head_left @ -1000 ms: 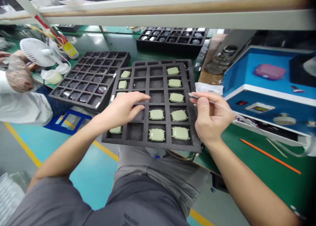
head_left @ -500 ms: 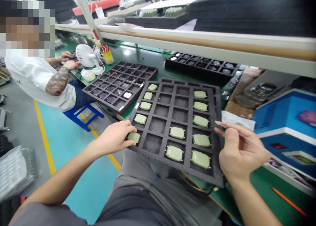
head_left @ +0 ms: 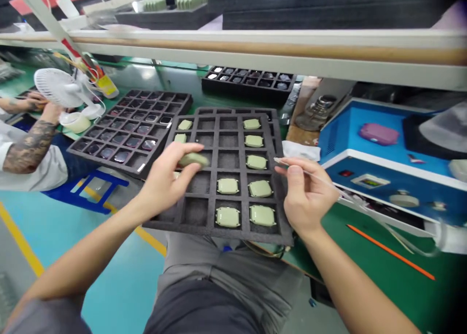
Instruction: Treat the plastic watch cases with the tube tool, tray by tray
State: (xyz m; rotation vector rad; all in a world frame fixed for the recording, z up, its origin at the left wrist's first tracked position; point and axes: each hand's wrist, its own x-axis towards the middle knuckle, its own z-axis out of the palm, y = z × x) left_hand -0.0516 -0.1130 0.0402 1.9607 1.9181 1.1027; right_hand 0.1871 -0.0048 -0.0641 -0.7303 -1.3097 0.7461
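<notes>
My left hand pinches a pale green watch case between thumb and fingers, raised over the left part of a black foam tray. The case is slightly blurred. More green watch cases lie singly in the tray's compartments: a full column on the right, two beside its front end, others on the left, partly hidden by my hand. Just past the tray's right edge, my right hand is closed on a thin clear tube, its pale tip pointing toward the tray.
A second foam tray with dark glass pieces stands to the left, near a white fan and a co-worker's tattooed arm. At right are a blue machine and an orange stick. A shelf edge crosses above.
My left hand has lifted the watch case from the front left compartment and carried it inward over the tray. The view has turned right. My right hand still holds the tube beside the tray.
</notes>
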